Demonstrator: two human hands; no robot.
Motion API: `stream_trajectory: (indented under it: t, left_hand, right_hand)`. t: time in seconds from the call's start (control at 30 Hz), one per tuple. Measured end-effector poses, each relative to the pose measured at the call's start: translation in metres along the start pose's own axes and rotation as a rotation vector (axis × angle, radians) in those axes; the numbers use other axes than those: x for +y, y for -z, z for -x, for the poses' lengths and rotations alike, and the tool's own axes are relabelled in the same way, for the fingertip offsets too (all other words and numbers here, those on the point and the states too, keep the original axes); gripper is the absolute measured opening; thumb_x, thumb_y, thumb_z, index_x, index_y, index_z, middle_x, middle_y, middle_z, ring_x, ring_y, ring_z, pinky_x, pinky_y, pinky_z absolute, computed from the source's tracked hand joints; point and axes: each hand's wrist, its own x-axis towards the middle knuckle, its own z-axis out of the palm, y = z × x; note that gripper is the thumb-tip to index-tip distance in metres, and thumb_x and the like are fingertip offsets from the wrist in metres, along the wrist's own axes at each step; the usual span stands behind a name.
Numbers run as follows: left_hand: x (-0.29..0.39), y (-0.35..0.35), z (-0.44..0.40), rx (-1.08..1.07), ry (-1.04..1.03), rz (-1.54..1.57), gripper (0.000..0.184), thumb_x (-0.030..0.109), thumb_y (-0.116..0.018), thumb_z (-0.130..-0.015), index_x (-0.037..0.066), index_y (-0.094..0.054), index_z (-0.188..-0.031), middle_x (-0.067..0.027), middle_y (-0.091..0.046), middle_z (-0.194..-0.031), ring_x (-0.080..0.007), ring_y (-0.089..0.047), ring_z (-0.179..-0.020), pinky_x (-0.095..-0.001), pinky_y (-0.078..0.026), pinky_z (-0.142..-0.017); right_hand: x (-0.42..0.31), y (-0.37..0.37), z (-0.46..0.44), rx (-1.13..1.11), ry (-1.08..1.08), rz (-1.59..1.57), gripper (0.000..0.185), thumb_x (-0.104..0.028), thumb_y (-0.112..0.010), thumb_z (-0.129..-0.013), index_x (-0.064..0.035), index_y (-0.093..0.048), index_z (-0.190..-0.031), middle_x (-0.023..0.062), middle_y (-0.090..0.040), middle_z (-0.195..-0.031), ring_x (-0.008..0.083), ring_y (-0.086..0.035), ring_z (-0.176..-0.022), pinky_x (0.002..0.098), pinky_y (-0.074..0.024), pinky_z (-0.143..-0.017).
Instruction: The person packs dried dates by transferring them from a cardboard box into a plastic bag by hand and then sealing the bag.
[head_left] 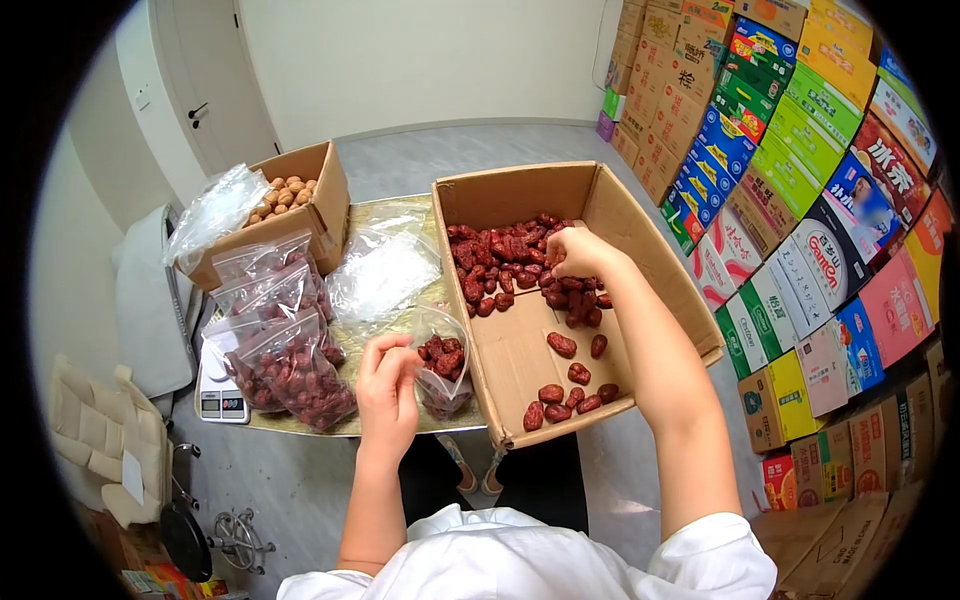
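My right hand [578,252] is inside the large cardboard box [510,365], its fingers closed together over the pile of red dates [500,250]; what they grip is hidden. Several loose dates lie nearer the box's front edge. Left of the box stands a clear plastic bag [442,372], open at the top and partly filled with dates. At its left side is my left hand [388,378], fingers curled near the bag's rim; whether they pinch the plastic is too small to tell. Filled zip bags of dates [300,370] are piled at the table's left.
A white digital scale [222,385] sits beside the filled bags. Behind them is a carton of walnuts [325,215] with plastic over its side. Empty clear bags [385,275] lie mid-table. Stacked cartons [790,240] line the right; a beige chair [110,430] stands left.
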Motion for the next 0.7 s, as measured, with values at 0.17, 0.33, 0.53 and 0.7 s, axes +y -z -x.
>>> stream_trajectory:
  t: [0.17,0.33,0.53,0.7]
  left_hand:
    - [0.001,0.002,0.000,-0.016,-0.008,-0.027,0.016,-0.014,-0.053,-0.081,-0.002,-0.059,-0.089,-0.0150,-0.058,-0.106,-0.0218,-0.062,-0.080,-0.0305,-0.051,-0.070]
    - [0.003,0.000,0.001,-0.008,0.011,0.007,0.015,-0.013,-0.050,-0.085,-0.001,-0.058,-0.088,-0.0120,-0.059,-0.106,-0.0162,-0.056,-0.073,-0.0266,-0.046,-0.067]
    - [-0.003,0.001,0.002,0.004,-0.009,0.009,0.015,-0.012,-0.050,-0.086,-0.001,-0.059,-0.088,-0.0122,-0.059,-0.106,-0.0161,-0.056,-0.070,-0.0268,-0.046,-0.066]
    - [-0.003,0.003,0.001,-0.007,-0.020,-0.015,0.015,-0.013,-0.050,-0.085,-0.001,-0.059,-0.088,-0.0124,-0.059,-0.106,-0.0160,-0.056,-0.071,-0.0269,-0.046,-0.066]
  right_hand:
    - [-0.001,-0.021,-0.007,-0.146,-0.031,0.083,0.031,-0.011,-0.081,-0.067,-0.0045,-0.072,-0.096,0.0131,-0.072,-0.099,0.0282,-0.067,-0.097,0.0372,-0.0545,-0.084]
    - [-0.006,-0.028,-0.005,-0.186,-0.073,0.153,0.037,-0.009,-0.080,-0.065,-0.0051,-0.071,-0.100,0.0123,-0.072,-0.102,0.0281,-0.067,-0.099,0.0370,-0.0546,-0.085]
    - [0.000,-0.037,-0.011,-0.267,-0.109,0.227,0.041,-0.006,-0.078,-0.060,-0.0048,-0.070,-0.100,0.0129,-0.072,-0.100,0.0292,-0.068,-0.097,0.0388,-0.0551,-0.082]
    - [0.006,-0.053,-0.018,-0.229,-0.077,0.241,0.042,-0.005,-0.077,-0.059,-0.0049,-0.069,-0.101,0.0144,-0.072,-0.099,0.0309,-0.067,-0.098,0.0403,-0.0549,-0.082]
